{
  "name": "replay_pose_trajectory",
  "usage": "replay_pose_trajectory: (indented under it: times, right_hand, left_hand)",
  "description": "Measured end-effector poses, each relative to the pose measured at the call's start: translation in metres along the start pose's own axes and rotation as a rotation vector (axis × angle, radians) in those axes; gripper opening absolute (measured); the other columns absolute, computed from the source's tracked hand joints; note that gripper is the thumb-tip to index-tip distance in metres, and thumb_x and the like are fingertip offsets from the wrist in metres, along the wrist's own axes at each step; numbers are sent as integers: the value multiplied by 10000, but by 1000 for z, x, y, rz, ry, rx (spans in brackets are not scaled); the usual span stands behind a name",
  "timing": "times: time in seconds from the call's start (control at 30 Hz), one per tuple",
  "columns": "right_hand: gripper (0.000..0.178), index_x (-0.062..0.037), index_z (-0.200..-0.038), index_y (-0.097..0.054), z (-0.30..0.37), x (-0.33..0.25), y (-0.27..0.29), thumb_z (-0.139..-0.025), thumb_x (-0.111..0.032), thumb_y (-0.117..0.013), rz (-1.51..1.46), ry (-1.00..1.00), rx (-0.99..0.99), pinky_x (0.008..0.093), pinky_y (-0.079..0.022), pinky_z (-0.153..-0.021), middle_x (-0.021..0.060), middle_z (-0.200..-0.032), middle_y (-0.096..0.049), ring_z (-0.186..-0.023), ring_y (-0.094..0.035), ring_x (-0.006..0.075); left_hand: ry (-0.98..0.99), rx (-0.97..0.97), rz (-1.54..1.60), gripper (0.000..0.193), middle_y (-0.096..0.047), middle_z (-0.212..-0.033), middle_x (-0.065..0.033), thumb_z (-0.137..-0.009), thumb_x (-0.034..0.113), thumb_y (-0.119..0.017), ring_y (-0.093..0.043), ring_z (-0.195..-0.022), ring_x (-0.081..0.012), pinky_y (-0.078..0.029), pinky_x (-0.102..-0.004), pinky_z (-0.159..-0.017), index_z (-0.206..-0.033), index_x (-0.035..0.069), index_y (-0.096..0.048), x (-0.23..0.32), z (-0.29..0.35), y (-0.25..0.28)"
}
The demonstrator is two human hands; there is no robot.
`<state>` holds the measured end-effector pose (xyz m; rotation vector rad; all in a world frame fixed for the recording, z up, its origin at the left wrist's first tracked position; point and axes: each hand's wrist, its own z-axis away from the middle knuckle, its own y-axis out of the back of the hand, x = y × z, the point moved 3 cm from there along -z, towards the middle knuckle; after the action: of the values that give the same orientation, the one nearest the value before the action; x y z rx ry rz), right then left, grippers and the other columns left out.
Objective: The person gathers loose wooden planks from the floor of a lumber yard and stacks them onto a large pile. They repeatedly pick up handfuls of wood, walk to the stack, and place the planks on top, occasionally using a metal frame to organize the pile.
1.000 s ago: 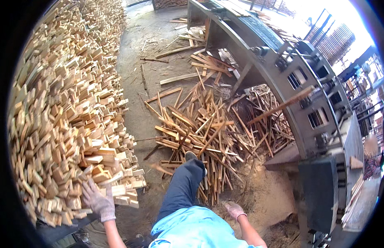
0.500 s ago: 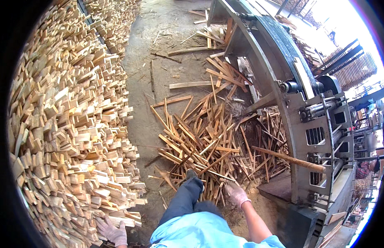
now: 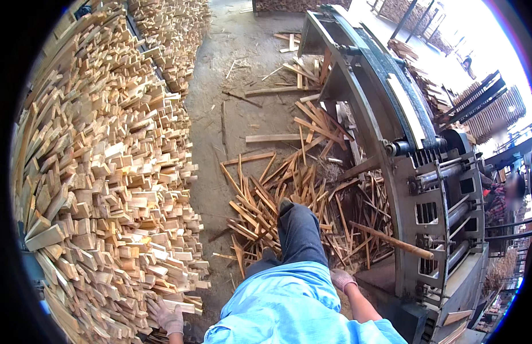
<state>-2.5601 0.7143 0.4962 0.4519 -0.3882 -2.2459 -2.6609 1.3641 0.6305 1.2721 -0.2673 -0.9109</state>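
Note:
My left hand [image 3: 165, 317], in a pale glove, rests with spread fingers against the end of the big stack of wooden slats [image 3: 134, 203] on my left. It is open and grips nothing. My right hand [image 3: 341, 279], also gloved, hangs beside my right hip, its fingers loosely out with nothing seen in them. In front of my legs lies a jumbled heap of thin wood strips [image 3: 289, 183]. One of my feet is lifted or set down at the heap's near side; its sole is hidden.
At the right stands a long metal conveyor machine [image 3: 386, 172] with rollers and a pale board [image 3: 406, 112] on it. A round wooden pole [image 3: 392, 239] juts from the heap toward the machine. Loose strips lie on the concrete floor [image 3: 211, 114]. Another person [image 3: 498, 200] is at far right.
My body and legs have shifted forward and one leg has stepped to the heap. My right hand has drawn back to my hip; my left hand has slid a little along the stack.

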Motion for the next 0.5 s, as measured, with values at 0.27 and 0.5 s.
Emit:
replay_pose_trajectory:
  times: [0.27, 0.5]
  right_hand:
    - [575, -26, -1266, -669, -85, -47, 4, -982, -499, -507, -47, 205, -13, 441, -457, -1036, 261, -1263, -657, -1239, -591, 405]
    - [560, 3, -1212, -681, -140, -148, 104, -926, -465, -568, 166, 225, -153, 451, -488, -1012, 263, -1227, -675, -1211, -627, 381]
  left_hand:
    - [174, 162, 38, 912, -384, -1566, -249, -780, 457, -760, -380, -1428, -418, -296, -577, -1167, -1534, 95, -396, 47, -10, 20]
    - [175, 110, -4, 880, -411, -1545, -250, -794, 431, -749, -411, -1404, -414, -325, -560, -1148, -1525, 80, -408, 168, -58, 69]
